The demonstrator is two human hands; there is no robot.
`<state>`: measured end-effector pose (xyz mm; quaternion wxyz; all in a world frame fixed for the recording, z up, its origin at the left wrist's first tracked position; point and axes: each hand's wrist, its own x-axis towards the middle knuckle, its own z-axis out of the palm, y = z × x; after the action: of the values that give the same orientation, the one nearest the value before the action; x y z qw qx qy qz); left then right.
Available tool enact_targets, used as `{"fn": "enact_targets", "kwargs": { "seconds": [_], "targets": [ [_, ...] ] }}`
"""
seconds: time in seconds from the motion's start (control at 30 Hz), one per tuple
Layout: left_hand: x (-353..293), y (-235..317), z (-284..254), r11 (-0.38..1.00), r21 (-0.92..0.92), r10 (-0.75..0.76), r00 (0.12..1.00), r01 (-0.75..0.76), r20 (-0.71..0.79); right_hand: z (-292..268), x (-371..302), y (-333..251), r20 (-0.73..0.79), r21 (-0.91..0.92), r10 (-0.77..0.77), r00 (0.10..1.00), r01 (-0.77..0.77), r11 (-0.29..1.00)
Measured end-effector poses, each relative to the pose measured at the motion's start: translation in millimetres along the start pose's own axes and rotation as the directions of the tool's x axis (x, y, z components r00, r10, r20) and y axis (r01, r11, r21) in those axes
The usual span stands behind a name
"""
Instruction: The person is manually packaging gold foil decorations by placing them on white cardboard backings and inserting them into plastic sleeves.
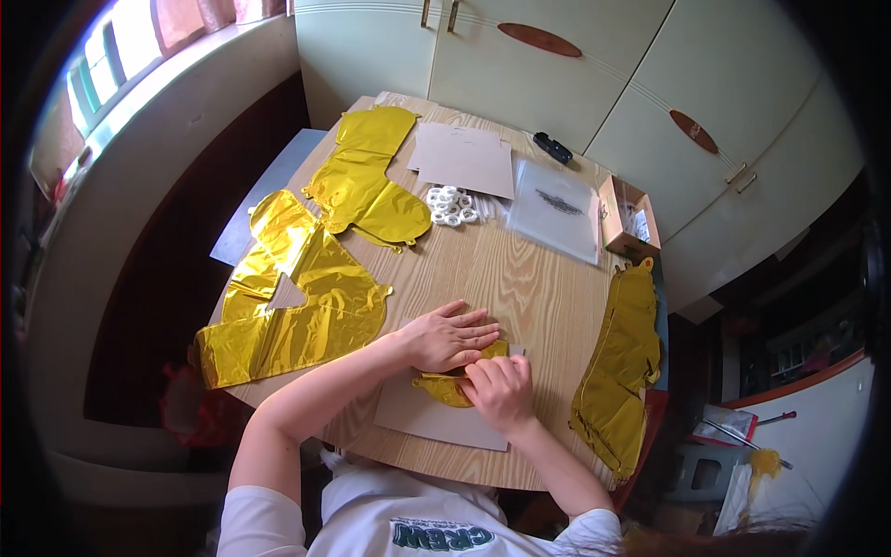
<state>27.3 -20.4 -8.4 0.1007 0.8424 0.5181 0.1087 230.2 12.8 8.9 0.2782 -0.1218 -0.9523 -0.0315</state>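
Note:
A folded gold foil balloon (444,391) lies on a grey cardboard sheet (441,429) close to the table's near edge. My left hand (447,338) rests flat across the far part of the foil, its fingers stretched out to the right. Curled fingers of my right hand (501,388) pinch the foil at its right side, just below the left fingertips. Both hands cover much of the balloon, so its folded shape is partly hidden.
Large flat gold foil balloons (339,302) cover the table's left side; another (613,371) hangs along its right edge. Farther back are cardboard sheets (464,156), white ribbon rolls (449,206), clear plastic bags (548,227), a small box (613,212) and a black object (553,147).

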Motion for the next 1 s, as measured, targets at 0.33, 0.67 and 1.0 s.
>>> {"fn": "enact_targets", "kwargs": {
  "seconds": [0.33,0.67,1.0],
  "targets": [
    [0.0,-3.1,-3.6,0.998,-0.062,-0.014,0.998,0.019,0.069,-2.2,14.8,-0.5,-0.03,-0.189,-0.248,0.968,0.238,0.953],
    [2.2,-5.5,-5.5,0.996,-0.081,-0.018,0.991,0.029,0.132,8.9,11.6,4.2,-0.102,-0.361,-0.239,0.966,0.188,0.913],
    [1.4,-2.5,-6.0,0.993,-0.11,-0.028,0.996,0.037,0.085,-9.9,0.7,-6.7,0.042,-0.027,-0.199,0.979,0.2,0.979]
  ]
}}
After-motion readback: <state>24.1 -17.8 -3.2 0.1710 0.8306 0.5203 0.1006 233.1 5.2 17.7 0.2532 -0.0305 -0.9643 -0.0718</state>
